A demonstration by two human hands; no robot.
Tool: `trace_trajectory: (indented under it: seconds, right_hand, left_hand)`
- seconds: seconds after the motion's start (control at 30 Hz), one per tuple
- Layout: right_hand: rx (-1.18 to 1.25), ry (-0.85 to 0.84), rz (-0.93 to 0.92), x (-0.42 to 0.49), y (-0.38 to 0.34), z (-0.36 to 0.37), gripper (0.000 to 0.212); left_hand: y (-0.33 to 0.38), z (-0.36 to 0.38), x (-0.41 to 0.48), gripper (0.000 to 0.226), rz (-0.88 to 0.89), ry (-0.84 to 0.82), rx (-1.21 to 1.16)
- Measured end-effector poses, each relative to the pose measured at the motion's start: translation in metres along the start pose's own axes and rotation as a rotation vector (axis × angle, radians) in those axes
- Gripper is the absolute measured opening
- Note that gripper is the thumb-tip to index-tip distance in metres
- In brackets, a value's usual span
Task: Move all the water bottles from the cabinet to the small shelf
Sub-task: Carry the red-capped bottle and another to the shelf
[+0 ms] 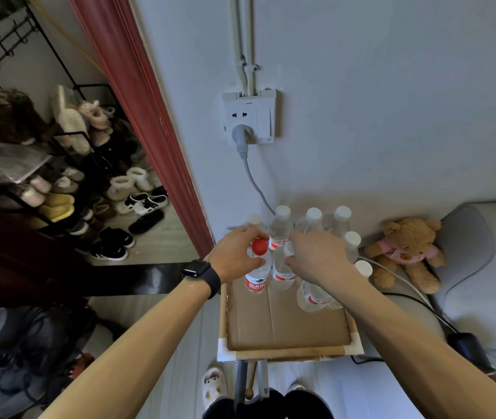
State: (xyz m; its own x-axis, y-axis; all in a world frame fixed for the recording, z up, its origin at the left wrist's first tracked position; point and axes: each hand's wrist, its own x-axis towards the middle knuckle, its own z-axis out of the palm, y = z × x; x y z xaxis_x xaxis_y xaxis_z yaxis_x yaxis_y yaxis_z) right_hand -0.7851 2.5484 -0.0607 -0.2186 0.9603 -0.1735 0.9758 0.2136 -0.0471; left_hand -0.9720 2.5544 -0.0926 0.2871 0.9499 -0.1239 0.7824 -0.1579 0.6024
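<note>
The small shelf (289, 352) has a bamboo frame and a cardboard top, standing against the white wall. Several clear water bottles with white caps (313, 225) stand along its back and right side. My left hand (237, 252) grips a red-capped bottle (258, 275) by its shoulder, standing on the cardboard at the left. My right hand (316, 255) holds the neck of a white-capped bottle (283, 269) right beside it. Another bottle (313, 296) stands under my right forearm. The cabinet is not in view.
A wall socket (249, 120) with a grey plug and cable hangs above the shelf. A teddy bear (407, 252) sits on a grey cushion at the right. A red door frame (150, 116) and a shoe rack (68, 176) lie left. A slipper (213, 385) is on the floor.
</note>
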Motion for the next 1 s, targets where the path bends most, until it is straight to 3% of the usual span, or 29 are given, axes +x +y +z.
trace_trajectory:
  seconds: [0.2, 0.47, 0.77, 1.0]
  right_hand:
    - [-0.019, 0.007, 0.005, 0.002, -0.002, 0.002, 0.019]
    - [0.036, 0.012, -0.004, -0.001, 0.0, 0.008, 0.034]
    - [0.06, 0.027, -0.039, 0.0, -0.001, 0.007, 0.022]
    - [0.135, 0.069, -0.025, 0.0, 0.005, 0.016, 0.032]
  left_hand:
    - [-0.003, 0.002, -0.002, 0.037, 0.004, 0.017, 0.028]
    - [-0.001, 0.0, -0.005, 0.042, -0.004, 0.008, 0.038]
    - [0.002, -0.003, -0.006, 0.039, -0.009, 0.016, 0.067]
    - [-0.001, -0.01, -0.006, 0.045, -0.006, 0.01, 0.091]
